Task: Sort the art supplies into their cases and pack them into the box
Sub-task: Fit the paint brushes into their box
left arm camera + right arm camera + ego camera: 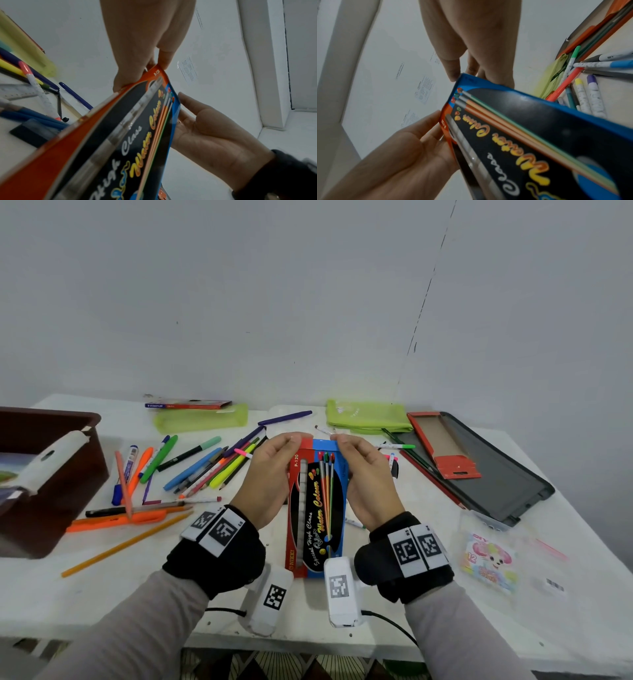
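A flat water colour box (317, 508), red on its left, blue on its right, with a black panel and painted brushes, is held tilted up above the white table (102, 587). My left hand (294, 441) pinches its far left corner and my right hand (337, 441) pinches its far right corner. In the left wrist view the left hand (154, 65) has thumb and fingers clamped on the red corner of the box (120, 135), and the right hand (188, 115) cups the blue edge. The right wrist view shows the right hand (462, 75) gripping the blue corner of the box (522, 135).
A brown storage box (85, 474) stands at the left. Loose pens, markers and pencils (191, 467) lie scattered behind the hands. Two green pouches (202, 417) (366, 414) and a pencil carton (188, 405) lie at the back. An open black case (496, 474) and a crayon packet (489, 563) lie right.
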